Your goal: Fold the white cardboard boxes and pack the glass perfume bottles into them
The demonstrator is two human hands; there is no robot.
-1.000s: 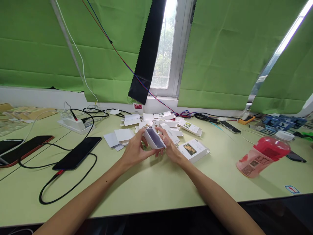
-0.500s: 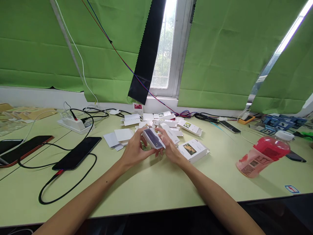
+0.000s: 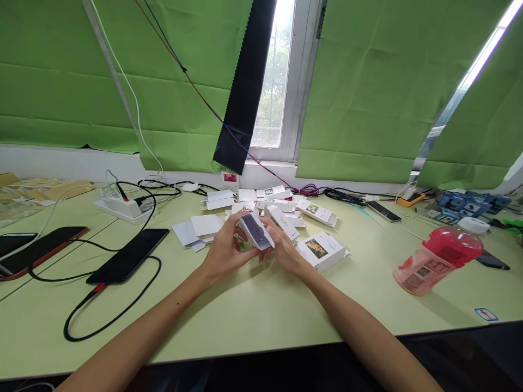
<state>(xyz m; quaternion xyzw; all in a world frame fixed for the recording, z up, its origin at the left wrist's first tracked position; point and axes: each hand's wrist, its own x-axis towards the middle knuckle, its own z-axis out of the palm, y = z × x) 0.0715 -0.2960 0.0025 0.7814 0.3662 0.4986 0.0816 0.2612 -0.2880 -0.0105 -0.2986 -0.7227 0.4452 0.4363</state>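
A smooth pale-green tabletop [image 3: 261,316] is carrying scattered flat white cardboard cartons [image 3: 322,249]; their print is too small to read. Above its middle, the left hand [image 3: 224,251] and right hand [image 3: 284,247] are each keeping a grip clamped on one small rectangular box [image 3: 255,231], purple-grey on its upturned face.

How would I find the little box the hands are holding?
Start at the green table and follow both bare arms to where the left hand and right hand meet. Between them is the small box. Unlike the white boxes lying around it, it is off the table and shows a dark purple face.
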